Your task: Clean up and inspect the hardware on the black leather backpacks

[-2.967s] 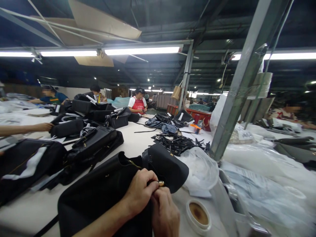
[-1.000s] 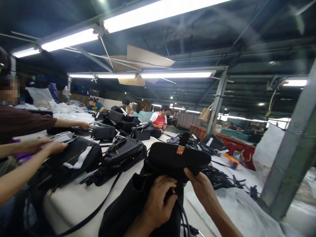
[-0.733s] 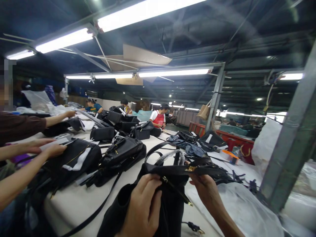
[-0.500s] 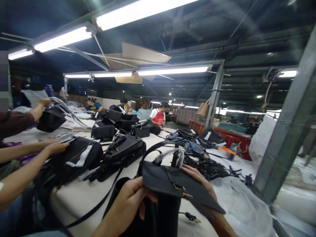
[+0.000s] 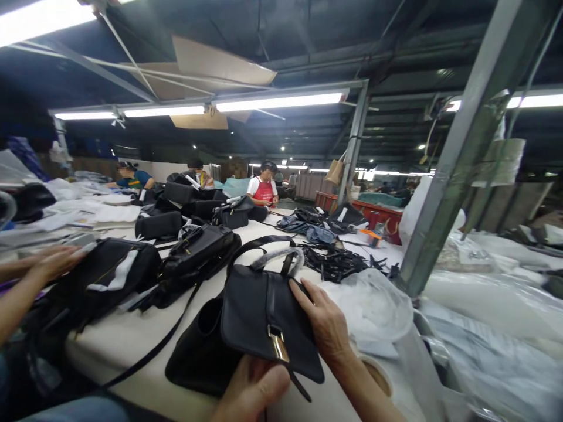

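Note:
A black handbag [image 5: 248, 305] with a gold clasp, a plastic-wrapped top handle and a long strap stands tilted on the table in front of me. Its flap lies forward over the body, with a narrow strap end hanging below the clasp. My right hand [image 5: 325, 319] grips the flap's upper right edge, its fingers resting over the top. Low at the flap's front edge, my left hand [image 5: 255, 390] is closed by the clasp, thumb pointing right. The flap partly hides its fingers.
Several black bags [image 5: 197, 249] lie at left, where a co-worker's hands [image 5: 53, 264] touch one. Loose black straps [image 5: 334, 261] and crumpled clear plastic [image 5: 369, 305] are to the right, beside a metal post [image 5: 448, 176]. A person in a red apron [image 5: 264, 192] stands across the table.
The handbag's flap, lifted before, now hangs down with the clasp facing me. My left hand has gone from its left corner to below the clasp. My view has turned right.

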The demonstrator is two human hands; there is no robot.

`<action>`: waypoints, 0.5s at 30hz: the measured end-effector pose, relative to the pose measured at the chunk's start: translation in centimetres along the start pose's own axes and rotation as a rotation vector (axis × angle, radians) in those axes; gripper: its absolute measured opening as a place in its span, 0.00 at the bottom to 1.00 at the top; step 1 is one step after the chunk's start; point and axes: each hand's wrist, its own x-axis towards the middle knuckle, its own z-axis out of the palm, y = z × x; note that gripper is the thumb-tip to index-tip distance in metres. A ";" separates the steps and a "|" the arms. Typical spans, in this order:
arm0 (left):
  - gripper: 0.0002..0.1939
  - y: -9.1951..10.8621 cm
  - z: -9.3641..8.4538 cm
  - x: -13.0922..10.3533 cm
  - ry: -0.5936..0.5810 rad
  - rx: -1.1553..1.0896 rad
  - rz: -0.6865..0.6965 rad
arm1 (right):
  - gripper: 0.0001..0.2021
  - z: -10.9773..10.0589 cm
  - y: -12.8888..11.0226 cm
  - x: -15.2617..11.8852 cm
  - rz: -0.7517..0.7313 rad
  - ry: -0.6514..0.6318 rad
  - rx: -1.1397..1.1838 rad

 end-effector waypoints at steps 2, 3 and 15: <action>0.31 -0.3 0.3 0.7 0.133 -0.034 -0.112 | 0.26 -0.1 0.2 0.1 -0.027 0.007 -0.014; 0.31 -0.3 0.3 1.1 0.196 -0.055 -0.153 | 0.27 -0.1 0.3 0.1 -0.035 0.008 -0.005; 0.06 1.5 -4.3 3.9 0.423 0.349 0.130 | 0.41 -0.9 1.5 -0.5 0.167 -0.330 0.433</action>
